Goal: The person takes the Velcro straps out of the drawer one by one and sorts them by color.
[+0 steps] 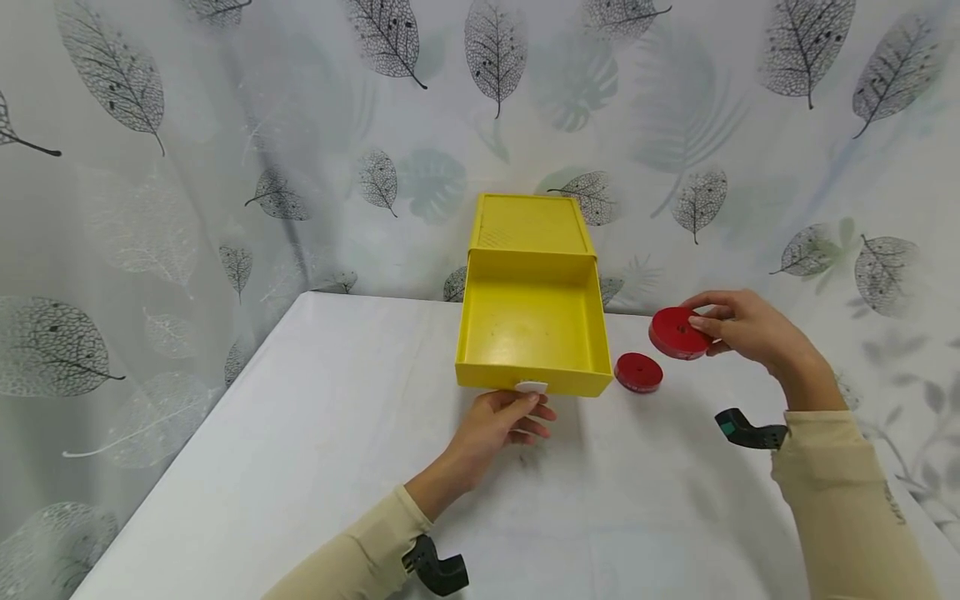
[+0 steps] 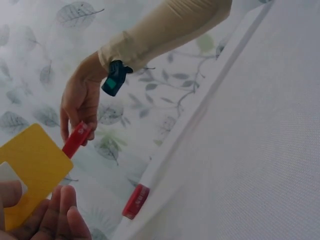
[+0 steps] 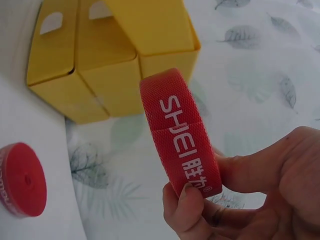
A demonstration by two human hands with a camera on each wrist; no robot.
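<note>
Beige sleeves reach in at the bottom of the head view, each with a black wrist device at its cuff. The left hand pinches a white tab on the front of the pulled-out yellow drawer, thumb on the tab, the other fingers slightly spread below it. To the drawer's right, the right hand holds a red roll in the air between thumb and fingers; white lettering runs along its rim. The drawer's right wall stands between this roll and the drawer's inside. A second roll, also red, lies on the white worktop, near the drawer's front right corner. Behind the drawer is the yellow cabinet; the right wrist view shows two more tabbed fronts on it. Leaf-printed cloth forms the backdrop, close behind the cabinet.
</note>
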